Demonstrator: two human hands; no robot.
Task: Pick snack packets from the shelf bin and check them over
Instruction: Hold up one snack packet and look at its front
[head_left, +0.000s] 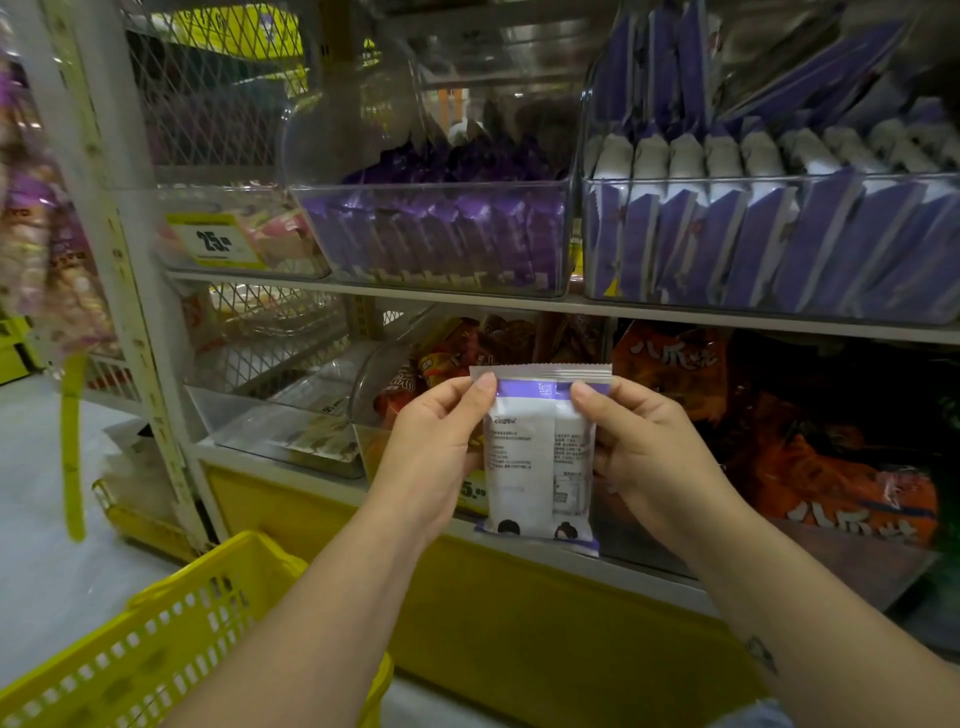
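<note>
Packet (537, 467) held up for a look, printed back toward you.
Your left hand (436, 452) and right hand (641, 457) both have fingers pinched on its side edges, 1 per side, so neither's nearer. It stands upright, long axis vertical, in front of the lower shelf (654, 574), well below the bin (753, 180) of matching purple packets (727, 244).

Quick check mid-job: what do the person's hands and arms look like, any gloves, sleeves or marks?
No gloves, rings or watch on the left hand or right hand. Both forearms are bare. The right forearm bears a small dark tattoo. At the bottom edge, pale blue fabric may be clothing; unclear.
</note>
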